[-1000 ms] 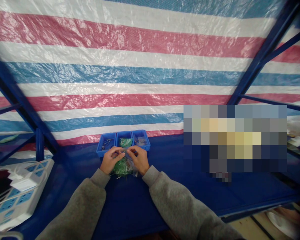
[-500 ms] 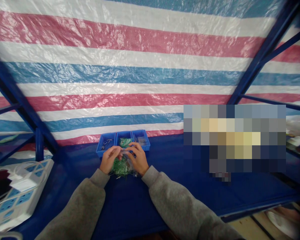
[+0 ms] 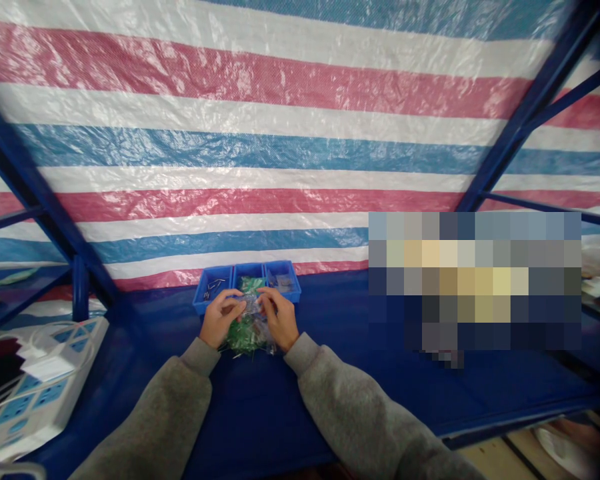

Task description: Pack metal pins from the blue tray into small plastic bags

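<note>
Both hands pinch a small clear plastic bag point(image 3: 251, 304) from its two sides. My left hand point(image 3: 221, 316) is closed on the bag's left edge, thumb against fingers. On the other side my right hand point(image 3: 279, 316) grips the right edge. What the bag contains is too small to make out. Below the hands lies a heap of green pieces point(image 3: 245, 337) with clear plastic among them. Just beyond stand three joined blue bins point(image 3: 198, 303): dark metal pins in the left one, green pieces in the middle one, clear bags in the right one.
A white power strip point(image 3: 75, 393) with plugs and cables lies at the left on the blue tabletop point(image 3: 260, 427). Blue metal posts point(image 3: 510, 140) slant up at both sides. Behind hangs a striped plastic sheet point(image 3: 280, 153). A blurred-out patch covers the right.
My fingers have shifted, and the clear bag now shows spread between both hands. My right hand's fingers, raised and spread before, have closed on its edge.
</note>
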Action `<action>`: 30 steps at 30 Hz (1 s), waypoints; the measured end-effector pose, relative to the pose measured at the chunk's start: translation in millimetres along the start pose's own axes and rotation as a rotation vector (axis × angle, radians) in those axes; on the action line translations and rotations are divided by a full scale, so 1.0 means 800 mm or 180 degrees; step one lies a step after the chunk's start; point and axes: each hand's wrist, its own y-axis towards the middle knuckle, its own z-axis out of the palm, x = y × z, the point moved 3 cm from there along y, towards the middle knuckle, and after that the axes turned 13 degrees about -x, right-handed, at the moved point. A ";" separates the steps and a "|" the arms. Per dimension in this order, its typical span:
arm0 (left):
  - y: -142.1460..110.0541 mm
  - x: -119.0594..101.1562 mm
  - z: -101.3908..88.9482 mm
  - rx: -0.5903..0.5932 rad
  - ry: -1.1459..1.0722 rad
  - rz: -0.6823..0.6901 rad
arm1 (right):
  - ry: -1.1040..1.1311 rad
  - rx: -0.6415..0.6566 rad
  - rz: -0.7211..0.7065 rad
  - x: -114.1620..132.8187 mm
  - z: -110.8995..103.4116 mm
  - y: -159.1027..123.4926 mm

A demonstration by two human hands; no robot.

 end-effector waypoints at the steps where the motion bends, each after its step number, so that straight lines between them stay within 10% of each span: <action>1: 0.001 0.000 0.000 -0.0007 -0.0055 -0.0008 | -0.0005 0.0000 -0.0070 0.001 -0.001 0.001; 16: -0.001 0.002 -0.001 -0.0057 0.0368 0.0407 | -0.0208 0.0029 -0.0077 -0.005 0.002 -0.001; 30: -0.001 0.001 0.004 0.0138 -0.0122 -0.0067 | -0.0264 0.0099 -0.0291 0.000 -0.002 0.001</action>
